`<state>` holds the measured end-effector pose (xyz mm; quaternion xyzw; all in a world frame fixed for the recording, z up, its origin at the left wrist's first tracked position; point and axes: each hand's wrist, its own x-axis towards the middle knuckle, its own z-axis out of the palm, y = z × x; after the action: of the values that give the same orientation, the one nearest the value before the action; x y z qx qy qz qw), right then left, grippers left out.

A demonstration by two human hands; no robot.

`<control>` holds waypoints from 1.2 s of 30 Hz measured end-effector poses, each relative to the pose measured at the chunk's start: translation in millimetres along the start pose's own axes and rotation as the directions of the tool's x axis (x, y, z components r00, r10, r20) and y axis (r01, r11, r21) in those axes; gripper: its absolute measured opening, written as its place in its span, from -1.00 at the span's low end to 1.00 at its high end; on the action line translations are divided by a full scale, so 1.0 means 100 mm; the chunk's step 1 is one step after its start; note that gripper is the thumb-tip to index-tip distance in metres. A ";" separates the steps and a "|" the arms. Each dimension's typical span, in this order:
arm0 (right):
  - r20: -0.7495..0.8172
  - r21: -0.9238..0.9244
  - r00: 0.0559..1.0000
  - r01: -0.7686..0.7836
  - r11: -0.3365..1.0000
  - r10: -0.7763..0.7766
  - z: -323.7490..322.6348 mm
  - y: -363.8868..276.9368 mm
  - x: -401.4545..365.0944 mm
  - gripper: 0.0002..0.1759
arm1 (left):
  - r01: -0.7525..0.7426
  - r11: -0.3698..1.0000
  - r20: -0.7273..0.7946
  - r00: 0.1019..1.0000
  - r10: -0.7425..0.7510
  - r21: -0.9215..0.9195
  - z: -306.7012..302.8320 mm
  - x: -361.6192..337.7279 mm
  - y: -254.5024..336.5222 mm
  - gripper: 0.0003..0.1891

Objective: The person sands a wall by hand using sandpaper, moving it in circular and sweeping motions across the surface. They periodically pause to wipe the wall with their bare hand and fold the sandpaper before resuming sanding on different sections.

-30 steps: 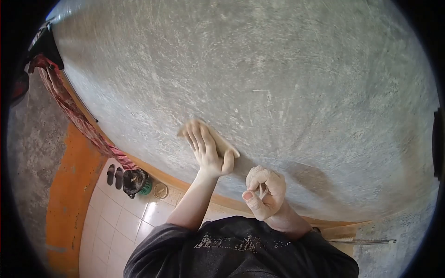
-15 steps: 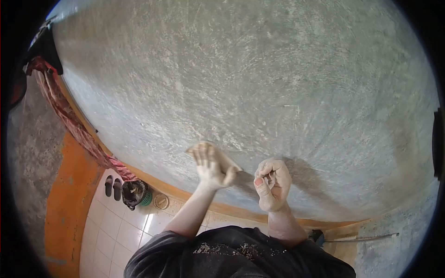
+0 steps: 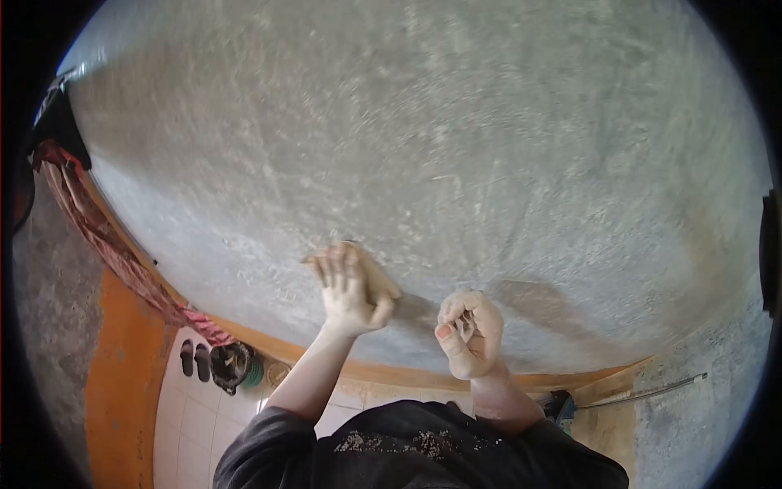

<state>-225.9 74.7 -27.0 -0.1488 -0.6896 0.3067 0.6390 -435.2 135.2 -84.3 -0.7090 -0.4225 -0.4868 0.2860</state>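
My left hand [image 3: 348, 297] lies flat against the grey wall [image 3: 456, 122], fingers stretched over a tan sheet of sandpaper [image 3: 381, 281]. The sheet's edges show beyond the fingertips and beside the thumb, so the hand has it pinned to the wall. To the right, my right hand [image 3: 472, 334] is raised in front of the wall, palm toward me. Its fingers are loosely curled toward the thumb, and nothing shows in the hollow between them. Pale dust coats both hands.
A reddish cloth [image 3: 106, 232] hangs along the wall's left edge. Below it, dark slippers [image 3: 195, 360], a black bag-lined bin [image 3: 231, 367] and a green basket [image 3: 254, 371] stand on the tiled floor [image 3: 191, 440]. A thin rod [image 3: 643, 397] lies at lower right.
My left hand and the sandpaper have shifted slightly left and up. My right hand sits a little lower and further left, still curled. The whole view has tilted slightly.
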 end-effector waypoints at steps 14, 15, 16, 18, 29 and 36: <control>-0.072 -0.018 0.996 0.048 0.999 -0.049 -0.70 -0.22 -0.02 -0.86 | -0.311 0.950 0.036 0.950 0.310 0.028 0.08 0.53 0.31 -0.10; -0.102 -0.002 0.994 0.032 0.999 -0.032 -0.77 -0.23 -0.04 -0.86 | -0.304 0.951 -0.012 0.952 0.305 0.052 0.04 0.66 0.15 -0.10; -0.137 0.025 0.990 0.045 0.999 -0.041 -0.81 -0.24 -0.04 -0.87 | -0.290 0.954 -0.054 0.954 0.295 0.075 0.01 0.79 0.07 -0.11; -0.205 0.085 0.978 0.065 0.994 -0.046 -0.86 -0.27 0.00 -0.88 | -0.181 0.981 -0.110 0.976 0.188 0.071 -0.23 1.14 0.15 -0.14; -0.115 0.027 0.992 0.062 0.998 -0.058 -0.86 -0.26 0.07 -0.85 | -0.413 0.910 -0.029 0.910 0.414 0.032 0.02 1.46 0.66 -0.21; -0.084 -0.056 0.988 0.126 0.990 -0.130 -0.81 -0.24 0.06 -0.86 | -0.546 0.837 0.050 0.838 0.544 0.036 0.14 1.58 1.00 -0.23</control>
<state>-143.6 78.8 -7.7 -0.1337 -0.6766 0.2406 0.6829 -314.7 149.1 58.2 -0.8018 -0.2206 -0.3614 0.4218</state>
